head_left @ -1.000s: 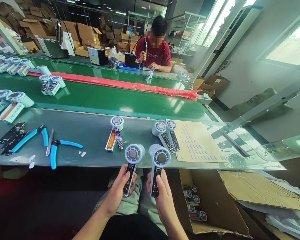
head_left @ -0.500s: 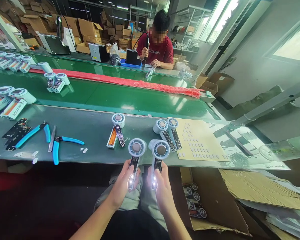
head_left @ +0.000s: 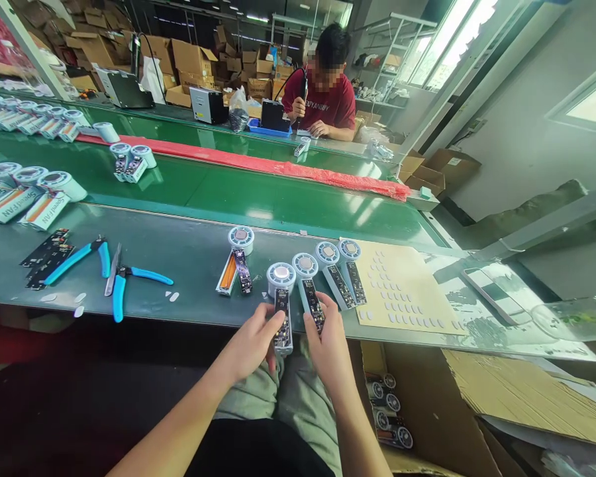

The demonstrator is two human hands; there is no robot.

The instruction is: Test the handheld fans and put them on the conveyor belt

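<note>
My left hand [head_left: 252,343] grips the handle of a small white hand-held fan [head_left: 281,299], its round head lying on the near table edge. My right hand [head_left: 330,342] holds the handle of a second fan [head_left: 308,283] laid just right of it. Two more fans [head_left: 338,267] lie side by side to the right, against a tan sheet of small white stickers [head_left: 402,286]. Another fan [head_left: 238,260] with an orange part lies to the left.
Blue-handled pliers and cutters [head_left: 114,278] and black circuit strips [head_left: 47,255] lie at left. Boxed fans [head_left: 34,192] sit on the green conveyor [head_left: 218,192]. A cardboard box with fans [head_left: 390,411] stands below right. A person in a red shirt [head_left: 325,99] works opposite.
Both hands moved forward and lowered their fans from upright in the air onto the table. The lights on the handles seen half a second ago are off.
</note>
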